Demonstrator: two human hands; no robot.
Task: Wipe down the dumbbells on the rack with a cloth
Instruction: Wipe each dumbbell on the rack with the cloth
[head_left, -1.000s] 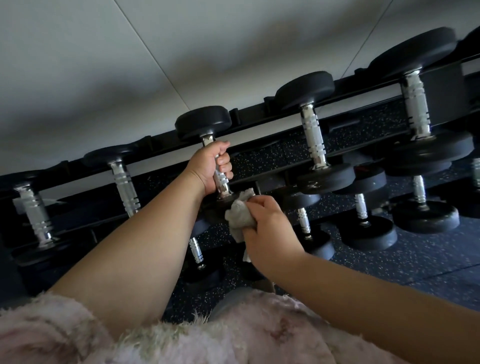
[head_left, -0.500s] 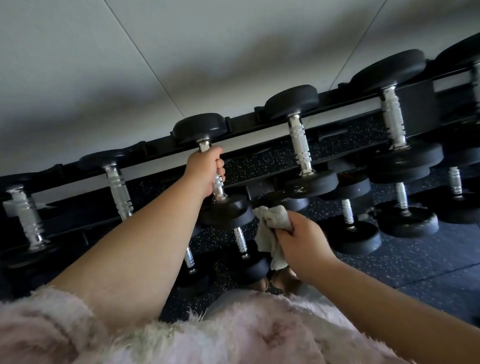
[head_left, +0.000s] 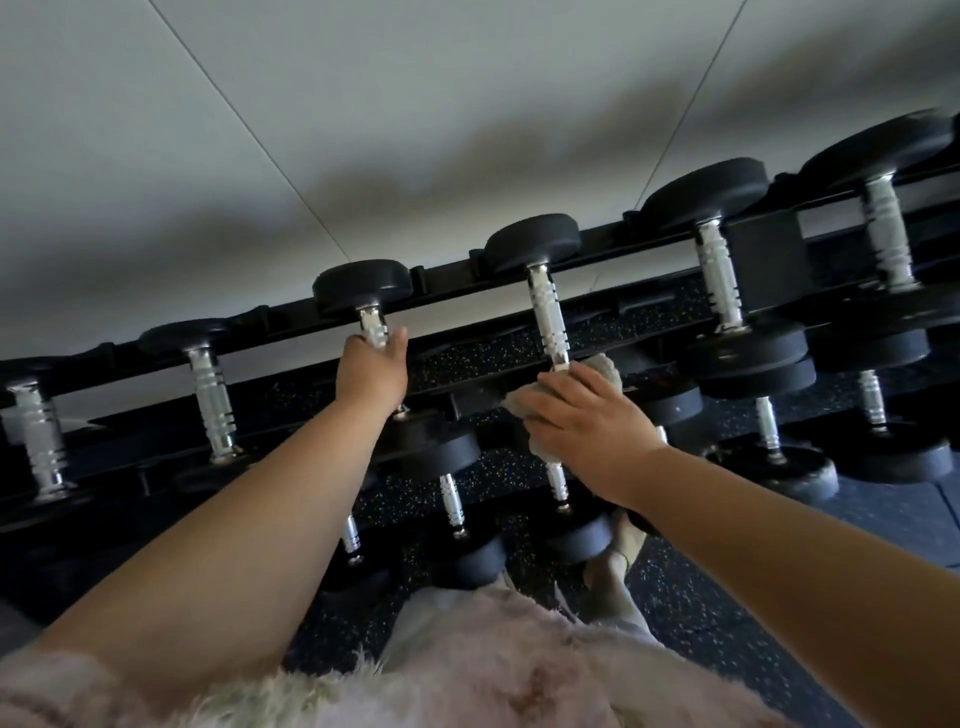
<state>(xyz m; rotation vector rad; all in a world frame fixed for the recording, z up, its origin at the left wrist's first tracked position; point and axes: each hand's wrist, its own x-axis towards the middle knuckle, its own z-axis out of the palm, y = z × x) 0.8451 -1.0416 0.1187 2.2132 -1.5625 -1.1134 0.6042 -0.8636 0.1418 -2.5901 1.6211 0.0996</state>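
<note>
As left hand (head_left: 371, 371) grips dumbbell (head_left: 362, 283), right hand (head_left: 587, 421) seemingly clutches cloth (head_left: 605, 366).

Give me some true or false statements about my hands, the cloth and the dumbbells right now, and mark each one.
1. The left hand grips a dumbbell handle. True.
2. The right hand holds the cloth on that same dumbbell. False: the cloth is at the next dumbbell to the right.
3. The top row's handles are black rubber. False: they are shiny metal.
4. More dumbbells sit on a lower row. True.
</note>
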